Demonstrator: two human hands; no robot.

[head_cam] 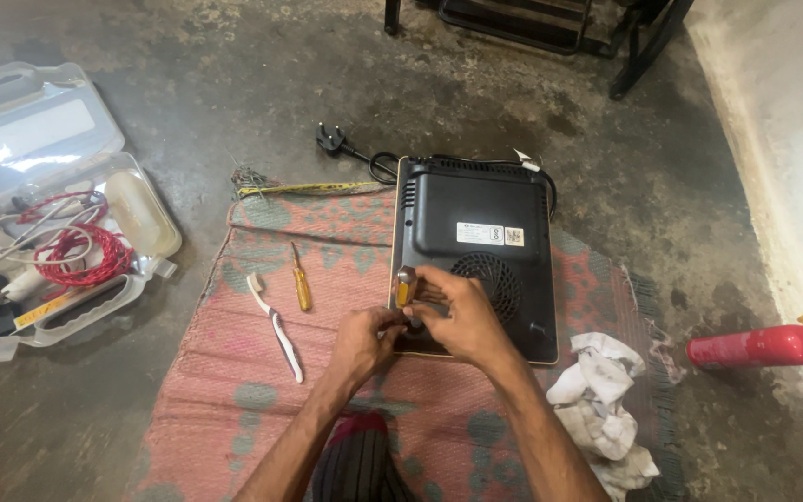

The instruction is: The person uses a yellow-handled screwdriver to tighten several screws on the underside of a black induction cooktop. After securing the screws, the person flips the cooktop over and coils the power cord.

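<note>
Our right hand [462, 316] grips the screwdriver [405, 286] upright on the cooktop [476, 214]; left hand [364, 339] pinches its tip. The handle seems stiff, probably slippery; the cooktop looks heavy.

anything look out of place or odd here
The black induction cooktop lies upside down on the mat, vent grille and underside up. The mat's far-left corner is frayed. A crumpled white rag sits at its right edge.
</note>
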